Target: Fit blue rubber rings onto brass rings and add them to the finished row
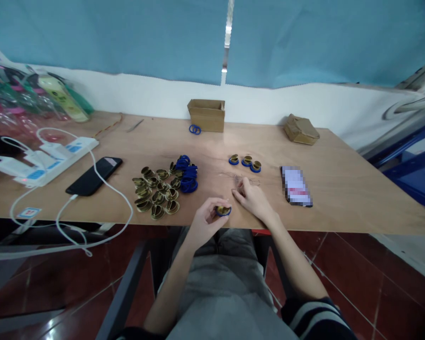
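Observation:
Between the thumb and fingers of my left hand (pixel 208 219) is a brass-coloured round metal piece (pixel 222 209) with a blue ring around its base, held at the table's front edge. My right hand (pixel 252 200) rests on the table just to the right, fingers bent together at a loose tangle of thin wires or threads (pixel 241 178); what its fingertips hold is too small to make out. Farther back lie three brass pieces with blue rings (pixel 247 161). To the left is a cluster of brass pieces (pixel 157 191) without rings, beside a pile of blue rings (pixel 189 177).
A small open cardboard box (pixel 207 115) stands by the wall, with blue rings (pixel 194 129) before it. A closed carton (pixel 301 129) and a lit phone (pixel 296 186) lie right. Left are a black phone (pixel 94 177), a power strip (pixel 56 161), white cables and bottles (pixel 62 97).

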Motion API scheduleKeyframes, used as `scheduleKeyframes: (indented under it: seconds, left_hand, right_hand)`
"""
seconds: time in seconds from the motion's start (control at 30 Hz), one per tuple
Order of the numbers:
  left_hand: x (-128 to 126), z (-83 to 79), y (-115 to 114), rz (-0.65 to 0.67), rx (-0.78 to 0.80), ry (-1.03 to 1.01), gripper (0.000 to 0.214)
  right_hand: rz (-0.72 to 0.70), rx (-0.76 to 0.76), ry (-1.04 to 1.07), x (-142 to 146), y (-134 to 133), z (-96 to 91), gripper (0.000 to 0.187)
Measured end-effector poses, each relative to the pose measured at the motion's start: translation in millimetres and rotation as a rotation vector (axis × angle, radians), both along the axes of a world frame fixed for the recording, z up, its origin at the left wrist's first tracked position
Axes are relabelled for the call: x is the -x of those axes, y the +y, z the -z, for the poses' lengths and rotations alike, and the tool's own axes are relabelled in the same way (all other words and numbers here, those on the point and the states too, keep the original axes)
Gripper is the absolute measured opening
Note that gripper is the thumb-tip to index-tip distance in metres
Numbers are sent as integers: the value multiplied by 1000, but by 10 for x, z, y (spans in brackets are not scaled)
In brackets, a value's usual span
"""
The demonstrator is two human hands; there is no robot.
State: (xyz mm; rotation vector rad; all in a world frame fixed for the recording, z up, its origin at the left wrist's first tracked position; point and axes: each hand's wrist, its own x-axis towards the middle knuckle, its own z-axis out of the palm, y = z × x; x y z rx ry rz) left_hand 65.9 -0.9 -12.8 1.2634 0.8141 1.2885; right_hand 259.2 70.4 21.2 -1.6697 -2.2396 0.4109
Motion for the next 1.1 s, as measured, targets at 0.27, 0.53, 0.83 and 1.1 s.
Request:
scheduleKeyframes:
  seconds: [0.27,0.53,0.83,1.1]
  left_hand:
    - [1,-12,-6,6,-5,2,26]
    - [0,-3,-2,-2,-3,3,26]
    - [-2,6,-7,9,7,-20,25]
    - [3,-12,-15,9,-6,-11,23]
  right_hand:
    - [0,9,18,-1,-13,-30,9]
    - [-18,6,60,-33,7,-19,10]
    - [-67,-16,83,-101,19,-38,16]
    - [-93,44,203,-203,2,-137,21]
